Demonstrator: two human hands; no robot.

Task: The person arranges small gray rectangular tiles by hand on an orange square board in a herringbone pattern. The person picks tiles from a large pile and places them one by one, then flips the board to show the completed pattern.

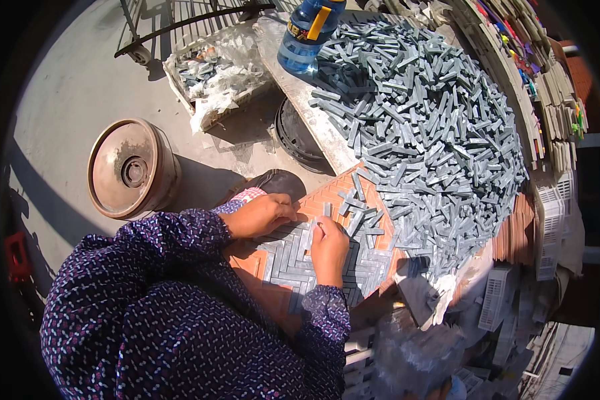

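An orange mould tray (327, 195) lies on the bench in front of me, partly filled with small grey tile strips (292, 263) set in a herringbone pattern. My left hand (263, 215) rests on the tray's left edge, fingers curled, touching the laid strips. My right hand (329, 248) lies on the pattern and pinches one grey strip (326, 210) between its fingertips. A few loose strips (359, 212) sit on the tray just beyond my fingers. Both forearms wear dark blue patterned sleeves.
A large heap of grey strips (427, 127) covers the bench at the right. A blue water bottle (307, 30) stands at its far end. A rusty round drum (132, 168), a plastic-lined box (213, 70) and a black tub (299, 137) sit on the concrete floor. White crates (497, 293) are stacked lower right.
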